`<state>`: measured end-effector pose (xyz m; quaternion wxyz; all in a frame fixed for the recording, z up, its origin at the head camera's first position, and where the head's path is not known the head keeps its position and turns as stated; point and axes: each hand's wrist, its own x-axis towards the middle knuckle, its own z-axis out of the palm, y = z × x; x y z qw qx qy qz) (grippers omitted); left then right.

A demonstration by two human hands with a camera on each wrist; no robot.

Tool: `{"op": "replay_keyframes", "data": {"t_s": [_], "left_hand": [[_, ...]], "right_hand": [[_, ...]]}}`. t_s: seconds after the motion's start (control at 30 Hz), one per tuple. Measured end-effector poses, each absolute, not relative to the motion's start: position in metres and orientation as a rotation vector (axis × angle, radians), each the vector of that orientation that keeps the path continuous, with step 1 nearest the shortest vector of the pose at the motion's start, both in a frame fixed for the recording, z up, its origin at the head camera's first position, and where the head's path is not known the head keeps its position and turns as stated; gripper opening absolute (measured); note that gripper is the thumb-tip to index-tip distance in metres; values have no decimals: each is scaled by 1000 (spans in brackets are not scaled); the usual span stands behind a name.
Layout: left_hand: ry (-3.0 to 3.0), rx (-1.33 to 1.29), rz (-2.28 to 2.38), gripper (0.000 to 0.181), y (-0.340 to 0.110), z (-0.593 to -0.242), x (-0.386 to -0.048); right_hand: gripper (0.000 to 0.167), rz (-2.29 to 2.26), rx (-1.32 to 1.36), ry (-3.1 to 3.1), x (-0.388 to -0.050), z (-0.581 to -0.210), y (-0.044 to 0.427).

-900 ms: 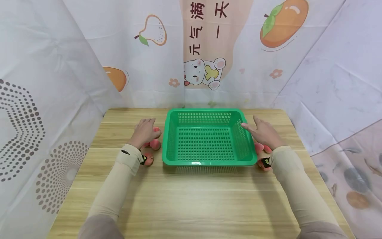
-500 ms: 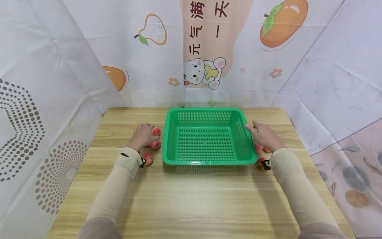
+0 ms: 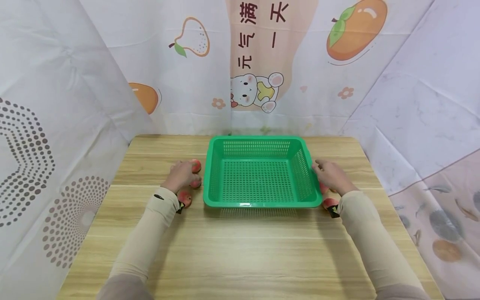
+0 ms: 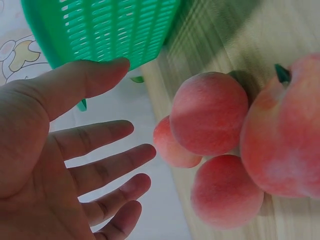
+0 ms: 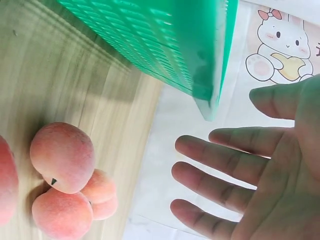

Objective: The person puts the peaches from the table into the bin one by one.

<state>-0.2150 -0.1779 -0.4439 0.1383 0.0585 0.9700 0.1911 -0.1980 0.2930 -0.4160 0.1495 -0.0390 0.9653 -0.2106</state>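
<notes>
Reddish peaches [image 4: 210, 114] lie near left grip [image 3: 180, 176], right grip [image 3: 333, 176] — both spread.

left wrist | basket [image 4: 107, 32]: cut off | rightmost peach [image 4: 285, 137]: cut off

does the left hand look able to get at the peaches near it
Probably yes: the left hand holds nothing, and nothing visibly blocks it from the peaches; the green basket stands beside them, not between.
</notes>
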Motion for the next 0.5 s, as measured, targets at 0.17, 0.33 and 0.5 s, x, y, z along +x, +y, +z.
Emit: {"op": "replay_keyframes", "data": {"t_s": [0.17, 0.33, 0.5], "left_hand": [[2814, 156, 536, 22, -178, -445, -214], [2804, 148, 549, 15, -179, -445, -213], [2816, 170, 571, 19, -178, -449, -213]], "right_hand": [[60, -626, -107, 2767, -197, -419, 291], [57, -621, -123, 2787, -196, -423, 290], [52, -616, -153, 2816, -194, -425, 290]]}}
